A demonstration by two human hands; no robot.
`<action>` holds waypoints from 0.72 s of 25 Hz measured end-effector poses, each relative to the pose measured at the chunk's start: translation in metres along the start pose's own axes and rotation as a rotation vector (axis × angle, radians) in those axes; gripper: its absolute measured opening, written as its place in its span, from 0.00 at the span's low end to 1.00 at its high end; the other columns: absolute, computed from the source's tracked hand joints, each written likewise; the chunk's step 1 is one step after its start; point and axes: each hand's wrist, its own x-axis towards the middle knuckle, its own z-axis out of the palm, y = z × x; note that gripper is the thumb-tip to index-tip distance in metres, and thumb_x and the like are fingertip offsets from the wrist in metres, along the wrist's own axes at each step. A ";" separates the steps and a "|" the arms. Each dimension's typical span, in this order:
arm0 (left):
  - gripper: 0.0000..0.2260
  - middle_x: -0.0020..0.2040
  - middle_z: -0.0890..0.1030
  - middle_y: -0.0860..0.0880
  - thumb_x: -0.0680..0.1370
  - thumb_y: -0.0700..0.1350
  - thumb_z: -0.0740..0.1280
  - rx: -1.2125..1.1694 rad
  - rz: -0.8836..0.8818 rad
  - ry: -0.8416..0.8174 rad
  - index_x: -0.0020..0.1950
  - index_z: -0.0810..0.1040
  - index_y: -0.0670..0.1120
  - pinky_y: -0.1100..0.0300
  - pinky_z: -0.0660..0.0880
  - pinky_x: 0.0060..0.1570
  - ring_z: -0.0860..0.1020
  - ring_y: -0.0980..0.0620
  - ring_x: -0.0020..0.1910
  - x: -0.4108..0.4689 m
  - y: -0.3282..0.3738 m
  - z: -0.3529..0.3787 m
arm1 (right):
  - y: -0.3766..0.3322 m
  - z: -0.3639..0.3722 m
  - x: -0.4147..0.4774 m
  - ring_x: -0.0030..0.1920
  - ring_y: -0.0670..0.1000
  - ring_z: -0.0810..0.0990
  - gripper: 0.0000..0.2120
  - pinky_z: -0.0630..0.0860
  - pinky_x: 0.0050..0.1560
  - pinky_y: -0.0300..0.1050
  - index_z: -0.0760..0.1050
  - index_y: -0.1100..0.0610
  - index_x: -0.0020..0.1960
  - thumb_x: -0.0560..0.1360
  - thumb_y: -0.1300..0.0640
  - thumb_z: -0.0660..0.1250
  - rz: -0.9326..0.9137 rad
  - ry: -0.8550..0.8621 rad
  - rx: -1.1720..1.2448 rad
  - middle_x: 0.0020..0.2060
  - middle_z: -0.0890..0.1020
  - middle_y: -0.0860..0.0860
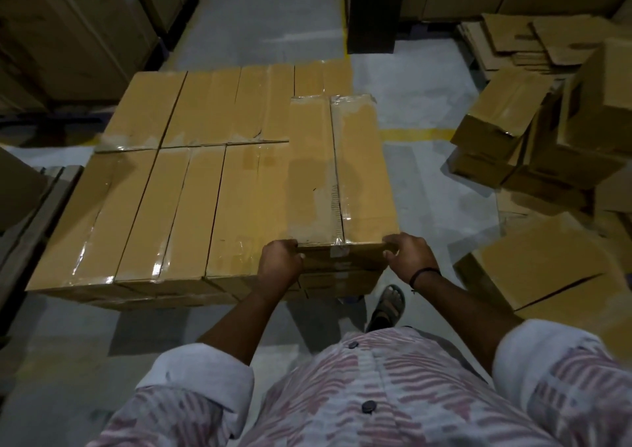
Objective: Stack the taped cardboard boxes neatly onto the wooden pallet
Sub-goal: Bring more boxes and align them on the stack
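A long taped cardboard box (342,169) lies on top of the stack at its right front corner, one layer above the others. My left hand (280,262) grips the near left corner of this box, fingers curled over its top edge. My right hand (408,253) grips the near right corner the same way. The stack of taped boxes (164,187) lies in two rows, several boxes wide, covering the pallet, which is hidden beneath them.
Loose brown boxes (513,128) are piled at the right, with flattened cardboard (519,36) behind them and another box (540,269) near my right arm. Tall cartons (68,29) line the left wall. A dark pillar (372,9) stands beyond the stack. My sandalled foot (390,304) is by the stack's front.
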 end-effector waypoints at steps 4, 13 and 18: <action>0.11 0.53 0.84 0.38 0.77 0.46 0.67 0.064 -0.013 0.030 0.54 0.85 0.41 0.50 0.81 0.52 0.83 0.40 0.52 0.004 0.010 0.001 | -0.002 -0.004 0.005 0.57 0.58 0.81 0.20 0.78 0.59 0.49 0.78 0.54 0.66 0.75 0.52 0.72 0.090 0.051 0.165 0.58 0.82 0.56; 0.21 0.79 0.66 0.44 0.80 0.56 0.66 0.397 0.260 0.026 0.72 0.76 0.53 0.45 0.67 0.71 0.66 0.39 0.75 0.100 0.118 0.026 | -0.004 -0.023 0.105 0.63 0.58 0.79 0.21 0.75 0.65 0.50 0.74 0.57 0.71 0.79 0.55 0.68 0.183 0.001 0.413 0.64 0.80 0.56; 0.19 0.77 0.69 0.46 0.80 0.56 0.66 0.440 0.301 0.007 0.70 0.78 0.52 0.46 0.68 0.69 0.69 0.41 0.73 0.211 0.184 0.046 | -0.006 -0.034 0.209 0.64 0.59 0.78 0.21 0.75 0.65 0.50 0.73 0.58 0.71 0.79 0.55 0.66 0.215 -0.076 0.490 0.65 0.79 0.57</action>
